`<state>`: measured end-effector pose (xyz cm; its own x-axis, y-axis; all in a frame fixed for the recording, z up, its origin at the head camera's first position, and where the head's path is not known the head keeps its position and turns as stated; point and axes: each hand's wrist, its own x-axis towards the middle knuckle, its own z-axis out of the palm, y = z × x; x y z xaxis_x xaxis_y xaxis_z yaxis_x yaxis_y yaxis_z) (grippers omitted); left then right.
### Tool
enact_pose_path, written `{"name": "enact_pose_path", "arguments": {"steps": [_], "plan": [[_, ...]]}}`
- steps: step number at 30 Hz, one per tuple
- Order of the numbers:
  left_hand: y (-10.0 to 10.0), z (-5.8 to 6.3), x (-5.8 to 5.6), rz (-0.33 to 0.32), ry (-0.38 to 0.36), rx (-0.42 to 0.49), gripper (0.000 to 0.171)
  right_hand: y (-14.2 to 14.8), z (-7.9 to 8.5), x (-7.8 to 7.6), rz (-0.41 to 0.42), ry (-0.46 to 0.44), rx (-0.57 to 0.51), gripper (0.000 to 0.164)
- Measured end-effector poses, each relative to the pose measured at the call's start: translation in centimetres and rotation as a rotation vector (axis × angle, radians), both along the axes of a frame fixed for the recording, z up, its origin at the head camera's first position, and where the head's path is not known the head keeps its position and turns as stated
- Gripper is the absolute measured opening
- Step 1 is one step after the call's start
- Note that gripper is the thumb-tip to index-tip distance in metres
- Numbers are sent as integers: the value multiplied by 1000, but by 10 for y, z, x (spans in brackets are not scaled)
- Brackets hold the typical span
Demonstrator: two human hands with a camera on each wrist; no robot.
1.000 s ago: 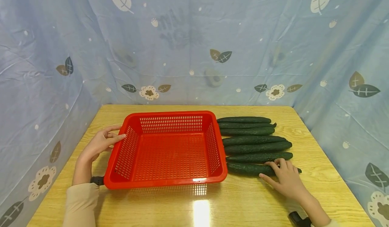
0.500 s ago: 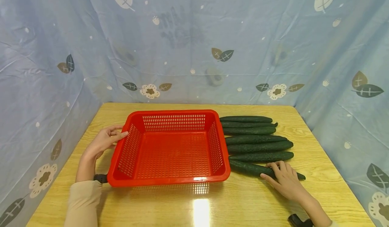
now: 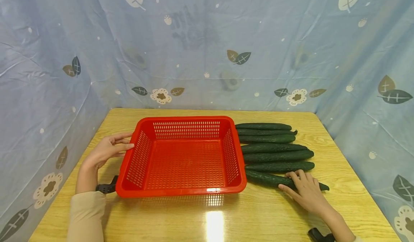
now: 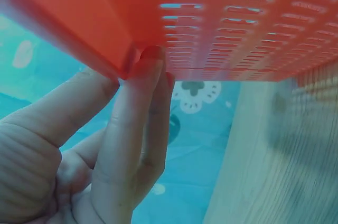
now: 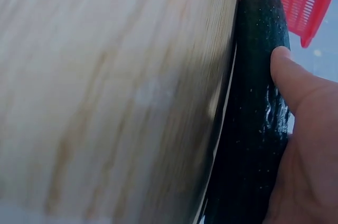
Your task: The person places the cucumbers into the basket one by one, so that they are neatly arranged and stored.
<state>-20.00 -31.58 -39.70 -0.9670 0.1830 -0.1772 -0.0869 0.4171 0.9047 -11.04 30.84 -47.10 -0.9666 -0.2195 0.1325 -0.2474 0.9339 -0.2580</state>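
A red perforated plastic basket [image 3: 185,164] with nothing in it occupies the middle of the table. My left hand [image 3: 105,150] pinches its left rim, and in the left wrist view the thumb and fingers [image 4: 129,123] meet at the rim's edge. To the right lie several dark green cucumbers, roughly parallel. My right hand [image 3: 305,191] grips the nearest cucumber [image 3: 266,179], which lies at a slant. In the right wrist view the thumb [image 5: 296,76] presses along the side of that cucumber [image 5: 253,102]; the other fingertips are hidden there.
The other cucumbers [image 3: 279,156] lie behind the gripped one, their left ends close to or hidden by the basket's right side. The wooden table [image 3: 161,220] meets a blue patterned cloth [image 3: 207,37] at the back and both sides.
The nearest cucumber's right end has swung toward the table's front under my right hand, so it now lies more slanted. My left hand stays at the basket's rim; the view has shifted slightly.
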Motion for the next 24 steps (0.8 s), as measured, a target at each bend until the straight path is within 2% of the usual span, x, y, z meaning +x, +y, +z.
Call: {"name": "enact_pose_path", "arguments": {"steps": [15,24], "plan": [[0,-1,-2,34,-2,26,68,1,13,5,-27,54,20,41],[3,-1,-2,59,22,21,67,12,28,3,-51,90,-27,41]]}}
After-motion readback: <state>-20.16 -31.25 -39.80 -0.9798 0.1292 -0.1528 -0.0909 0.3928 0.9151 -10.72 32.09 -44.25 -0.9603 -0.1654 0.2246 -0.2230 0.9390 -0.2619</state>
